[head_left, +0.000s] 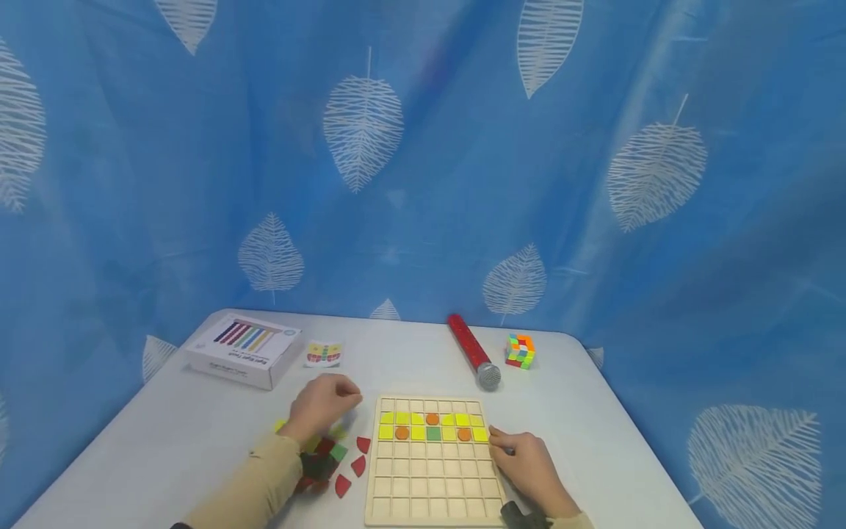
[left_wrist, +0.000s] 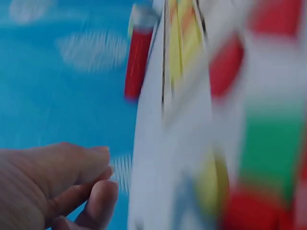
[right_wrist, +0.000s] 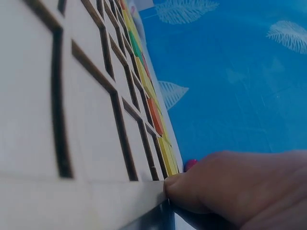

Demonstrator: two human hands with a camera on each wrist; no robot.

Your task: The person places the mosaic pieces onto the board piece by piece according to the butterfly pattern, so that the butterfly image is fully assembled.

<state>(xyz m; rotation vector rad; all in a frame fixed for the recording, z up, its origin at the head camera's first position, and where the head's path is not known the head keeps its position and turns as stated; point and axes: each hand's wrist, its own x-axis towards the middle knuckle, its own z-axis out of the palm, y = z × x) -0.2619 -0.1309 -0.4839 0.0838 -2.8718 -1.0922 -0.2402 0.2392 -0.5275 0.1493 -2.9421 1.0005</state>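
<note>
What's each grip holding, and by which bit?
The right grip holds the pale wooden grid board by its right edge; the left grip holds nothing visible.

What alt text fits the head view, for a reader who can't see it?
A person's right hand touches the edge of a wooden grid board holding two rows of yellow, orange and green pieces, while the left hand is over the white table near loose pieces. Farther back lie a box, a card, a red microphone and a puzzle cube.

Blurred green tile (left_wrist: 271, 141), left wrist view
</note>
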